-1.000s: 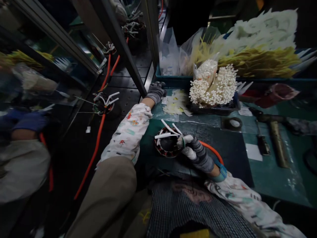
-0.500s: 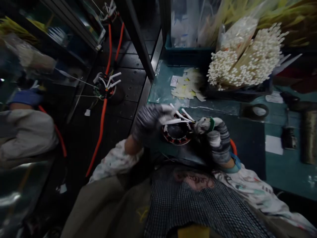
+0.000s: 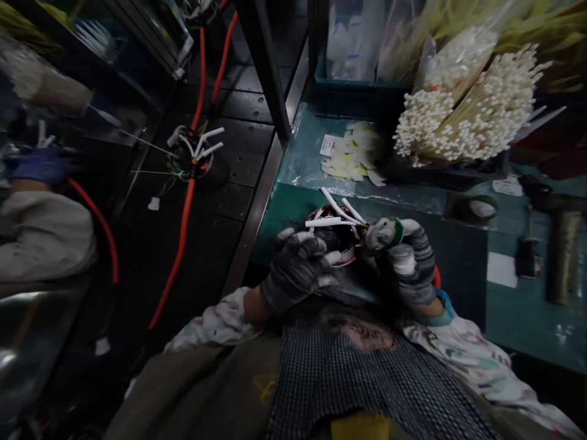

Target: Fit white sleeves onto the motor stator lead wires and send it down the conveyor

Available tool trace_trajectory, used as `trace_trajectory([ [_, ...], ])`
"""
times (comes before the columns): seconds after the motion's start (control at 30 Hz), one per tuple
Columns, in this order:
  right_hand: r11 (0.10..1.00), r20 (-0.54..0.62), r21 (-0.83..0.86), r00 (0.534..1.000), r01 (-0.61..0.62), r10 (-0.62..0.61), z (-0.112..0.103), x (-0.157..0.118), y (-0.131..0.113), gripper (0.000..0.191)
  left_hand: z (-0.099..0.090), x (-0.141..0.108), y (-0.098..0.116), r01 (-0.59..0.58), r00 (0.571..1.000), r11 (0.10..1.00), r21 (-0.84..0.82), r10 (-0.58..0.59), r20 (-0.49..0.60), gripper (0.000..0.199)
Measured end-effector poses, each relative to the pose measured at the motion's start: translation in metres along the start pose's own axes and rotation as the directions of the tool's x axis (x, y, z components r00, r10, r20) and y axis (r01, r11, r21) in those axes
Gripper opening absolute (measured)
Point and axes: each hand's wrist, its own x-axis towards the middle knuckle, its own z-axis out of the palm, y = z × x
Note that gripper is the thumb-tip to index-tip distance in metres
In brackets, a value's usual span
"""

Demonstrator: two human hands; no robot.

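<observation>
A ring-shaped stator (image 3: 347, 256) with copper windings lies on the bench in front of me. White-sleeved wires (image 3: 328, 222) fan out from its right side. My right hand (image 3: 406, 260), in a striped glove with white fingertips, is closed at that side, pinching where the wires come together. A green band (image 3: 397, 233) shows at its fingers; whether it is worn or held I cannot tell. My left hand (image 3: 298, 269), gloved alike, reaches over the stator's near left edge with fingers apart. Whether it touches the ring is unclear.
Bundled white-tipped tubes (image 3: 472, 116) fill a dark bin at the back right. Pale yellow slips (image 3: 355, 153) lie under clear plastic. On the left, another stator (image 3: 190, 156) with an orange cord sits on a dark conveyor, near a co-worker's purple-gloved hand (image 3: 43, 165).
My left hand has come down and nearer from the stator's upper left to its near edge, its fingers spreading. My right hand stays at the wires. The view has shifted slightly.
</observation>
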Motion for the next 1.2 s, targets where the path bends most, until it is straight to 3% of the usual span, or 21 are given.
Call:
trace_trajectory([
  [0.07, 0.998, 0.076, 0.027, 0.995, 0.065, -0.067, 0.003, 0.004, -0.013, 0.021, 0.001, -0.01, 0.004, -0.079, 0.994, 0.994, 0.077, 0.085, -0.068, 0.035],
  [0.13, 0.989, 0.176, -0.045, 0.976, 0.14, -0.13, 0.011, 0.007, -0.022, 0.028, 0.003, -0.015, 0.002, -0.147, 0.978, 0.982, 0.121, 0.162, -0.132, 0.032],
  [0.2, 0.938, 0.253, -0.251, 0.951, 0.24, -0.176, 0.022, 0.006, -0.027, 0.031, 0.002, -0.016, -0.004, -0.21, 0.962, 0.977, 0.03, 0.212, -0.172, 0.025],
  [0.27, 0.805, 0.353, -0.497, 0.923, 0.325, -0.155, 0.033, 0.004, -0.029, 0.032, -0.002, -0.016, -0.015, -0.261, 0.956, 0.955, -0.14, 0.236, -0.176, 0.017],
  [0.33, 0.676, 0.442, -0.632, 0.893, 0.378, -0.086, 0.042, 0.003, -0.029, 0.033, -0.009, -0.013, -0.028, -0.216, 0.972, 0.919, -0.331, 0.17, -0.162, 0.008],
  [0.43, 0.605, 0.523, -0.658, 0.85, 0.447, -0.059, 0.046, 0.006, -0.028, 0.028, -0.021, 0.001, -0.05, -0.016, 0.982, 0.852, -0.523, -0.086, -0.171, 0.026],
  [0.5, 0.61, 0.535, -0.638, 0.841, 0.469, -0.087, 0.044, 0.011, -0.027, 0.027, -0.024, 0.019, -0.067, 0.124, 0.966, 0.814, -0.567, -0.23, -0.119, 0.034],
  [0.53, 0.622, 0.535, -0.625, 0.839, 0.471, -0.098, 0.044, 0.013, -0.026, 0.028, -0.023, 0.03, -0.074, 0.177, 0.969, 0.817, -0.549, -0.243, -0.049, 0.042],
  [0.6, 0.653, 0.525, -0.605, 0.845, 0.457, -0.104, 0.041, 0.013, -0.026, 0.028, -0.017, 0.049, -0.084, 0.242, 0.967, 0.82, -0.518, -0.163, 0.194, 0.07],
  [0.63, 0.668, 0.513, -0.599, 0.852, 0.441, -0.103, 0.04, 0.01, -0.026, 0.028, -0.013, 0.056, -0.086, 0.245, 0.947, 0.812, -0.53, -0.083, 0.311, 0.081],
  [0.7, 0.698, 0.485, -0.59, 0.869, 0.406, -0.096, 0.037, -0.001, -0.029, 0.028, -0.006, 0.06, -0.083, 0.214, 0.899, 0.779, -0.59, 0.078, 0.43, 0.098],
  [0.8, 0.753, 0.468, -0.544, 0.879, 0.371, -0.095, 0.029, -0.025, -0.036, 0.031, -0.004, 0.044, -0.067, 0.087, 0.912, 0.767, -0.636, 0.196, 0.361, 0.121],
  [0.9, 0.792, 0.445, -0.496, 0.888, 0.356, -0.12, 0.024, -0.046, -0.041, 0.034, -0.006, 0.021, -0.05, -0.031, 0.949, 0.807, -0.59, 0.209, 0.235, 0.129],
  [1.03, 0.806, 0.408, -0.479, 0.901, 0.349, -0.148, 0.029, -0.055, -0.039, 0.035, -0.003, 0.002, -0.038, -0.055, 0.977, 0.793, -0.607, 0.167, 0.13, 0.105],
  [1.2, 0.818, 0.407, -0.485, 0.908, 0.309, -0.101, 0.031, -0.057, -0.037, 0.043, 0.0, -0.005, -0.03, 0.072, 0.985, 0.789, -0.611, 0.039, 0.166, 0.084],
])
